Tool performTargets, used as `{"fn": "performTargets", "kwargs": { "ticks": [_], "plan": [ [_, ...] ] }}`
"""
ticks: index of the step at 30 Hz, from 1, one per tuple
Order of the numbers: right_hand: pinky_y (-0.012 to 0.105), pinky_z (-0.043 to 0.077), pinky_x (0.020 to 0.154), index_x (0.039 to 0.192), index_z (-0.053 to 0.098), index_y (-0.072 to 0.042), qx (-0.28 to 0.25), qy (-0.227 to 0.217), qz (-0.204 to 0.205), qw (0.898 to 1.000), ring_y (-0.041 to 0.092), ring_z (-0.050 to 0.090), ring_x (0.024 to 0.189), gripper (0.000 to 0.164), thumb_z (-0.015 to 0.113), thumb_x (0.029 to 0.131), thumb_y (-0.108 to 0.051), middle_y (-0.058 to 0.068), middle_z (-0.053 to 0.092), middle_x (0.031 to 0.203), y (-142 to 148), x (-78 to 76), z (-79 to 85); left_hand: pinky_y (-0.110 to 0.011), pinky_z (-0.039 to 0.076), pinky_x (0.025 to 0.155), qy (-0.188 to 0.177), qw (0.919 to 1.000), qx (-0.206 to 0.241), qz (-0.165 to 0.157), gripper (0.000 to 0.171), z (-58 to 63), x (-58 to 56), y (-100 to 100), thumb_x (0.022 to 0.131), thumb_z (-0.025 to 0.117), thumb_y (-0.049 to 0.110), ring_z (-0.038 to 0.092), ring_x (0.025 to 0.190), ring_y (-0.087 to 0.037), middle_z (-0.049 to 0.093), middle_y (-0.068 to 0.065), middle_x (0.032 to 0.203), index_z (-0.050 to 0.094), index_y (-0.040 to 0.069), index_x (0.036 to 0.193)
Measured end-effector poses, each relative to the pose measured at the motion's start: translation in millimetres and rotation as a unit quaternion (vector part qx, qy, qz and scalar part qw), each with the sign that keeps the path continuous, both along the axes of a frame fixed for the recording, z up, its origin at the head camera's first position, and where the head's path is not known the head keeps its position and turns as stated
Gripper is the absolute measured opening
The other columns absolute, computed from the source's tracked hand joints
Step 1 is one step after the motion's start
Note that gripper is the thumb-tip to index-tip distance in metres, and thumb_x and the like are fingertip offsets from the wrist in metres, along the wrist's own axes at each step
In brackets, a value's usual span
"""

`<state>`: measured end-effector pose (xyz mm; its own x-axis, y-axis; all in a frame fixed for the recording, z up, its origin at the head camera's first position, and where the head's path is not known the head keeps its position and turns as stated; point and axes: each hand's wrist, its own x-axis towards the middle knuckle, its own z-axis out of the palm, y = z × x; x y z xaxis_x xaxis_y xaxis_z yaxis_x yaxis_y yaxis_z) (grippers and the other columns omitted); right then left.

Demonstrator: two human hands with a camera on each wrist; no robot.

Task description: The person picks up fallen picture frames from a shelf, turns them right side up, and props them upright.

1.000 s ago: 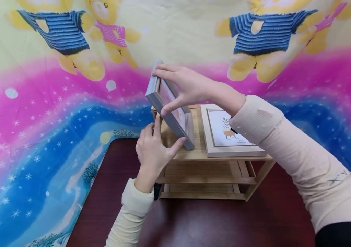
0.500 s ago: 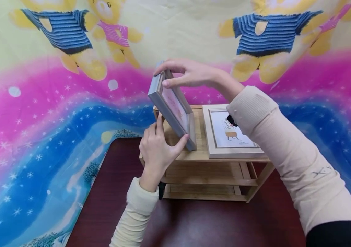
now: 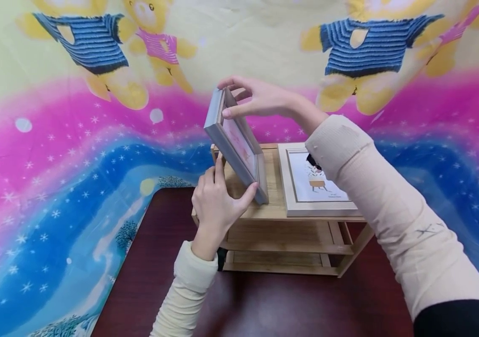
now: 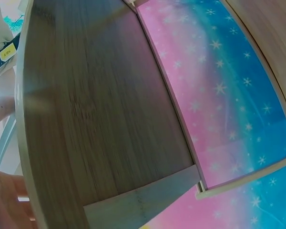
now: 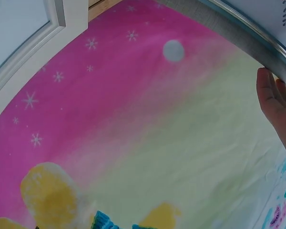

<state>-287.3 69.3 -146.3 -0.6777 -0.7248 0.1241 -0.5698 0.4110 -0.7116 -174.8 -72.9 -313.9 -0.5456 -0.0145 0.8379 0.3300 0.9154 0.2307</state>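
A grey picture frame [image 3: 241, 147] leans back on its lower edge atop a wooden shelf rack [image 3: 272, 182], a pinkish picture inside it. From above, my right hand [image 3: 264, 98] grips its upper edge, thumb on the front and fingers over the top. Low on the near side, my left hand [image 3: 216, 201] holds it between thumb and fingers. In the right wrist view, fingertips of the right hand [image 5: 276, 102] meet a corner of the grey frame [image 5: 224, 31]. The left wrist view shows part of the left hand [image 4: 9, 191] beside the rack's wooden board [image 4: 105, 105].
A white picture frame [image 3: 288, 196] with a plant picture lies flat on the right of the rack's top, partly hidden by my right sleeve [image 3: 344, 145]. The rack stands on a dark red table [image 3: 159, 234]. Behind hangs a bear-print cloth [image 3: 239, 42].
My right thumb has moved up from the grey frame's near side to the front of its upper edge. The frame and left hand have shifted only slightly in view.
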Motion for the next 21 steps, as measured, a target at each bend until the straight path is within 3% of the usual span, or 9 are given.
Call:
{"fn": "performTargets", "kwargs": {
  "ticks": [7,12,17,21],
  "plan": [
    [0.044,0.036,0.097,0.131,0.041,-0.014,0.008,0.028,-0.011,1.000,0.029,0.043,0.121,0.049,0.058,0.088,-0.029,0.014,0.043,0.133,7.4,-5.2,3.6,-0.043,0.052,0.059,-0.034,0.9993,-0.005,-0.013,0.082,1.3,0.4,-4.8,0.072,0.051,0.063,0.059,0.088,-0.031,0.059,-0.017,0.108,0.052,0.002,0.127],
    [0.044,0.038,0.095,0.132,0.041,-0.013,0.024,0.031,-0.011,0.999,0.031,0.046,0.118,0.053,0.063,0.085,-0.026,0.014,0.046,0.128,14.7,-7.2,6.5,-0.047,0.051,0.057,-0.070,0.9971,-0.011,-0.029,0.076,1.6,-0.5,-12.8,0.074,0.048,0.060,0.054,0.098,-0.033,0.052,-0.018,0.119,0.052,0.005,0.127],
    [0.041,0.042,0.092,0.135,0.039,-0.013,0.033,0.020,-0.025,0.999,0.029,0.050,0.112,0.059,0.066,0.082,-0.010,0.014,0.048,0.119,24.7,-7.2,7.6,-0.048,0.051,0.064,-0.020,0.9976,0.013,-0.065,0.075,0.8,-1.7,-17.6,0.073,0.052,0.050,0.054,0.103,-0.032,0.054,-0.018,0.120,0.048,-0.001,0.128],
    [0.040,0.042,0.091,0.138,0.038,-0.015,0.034,0.010,-0.033,0.999,0.028,0.050,0.111,0.063,0.065,0.081,-0.003,0.014,0.046,0.117,31.4,-6.2,9.2,-0.045,0.051,0.071,0.024,0.9906,0.061,-0.120,0.079,0.1,-2.0,-17.5,0.073,0.058,0.039,0.058,0.097,-0.030,0.059,-0.019,0.111,0.036,-0.006,0.135]
  ]
}}
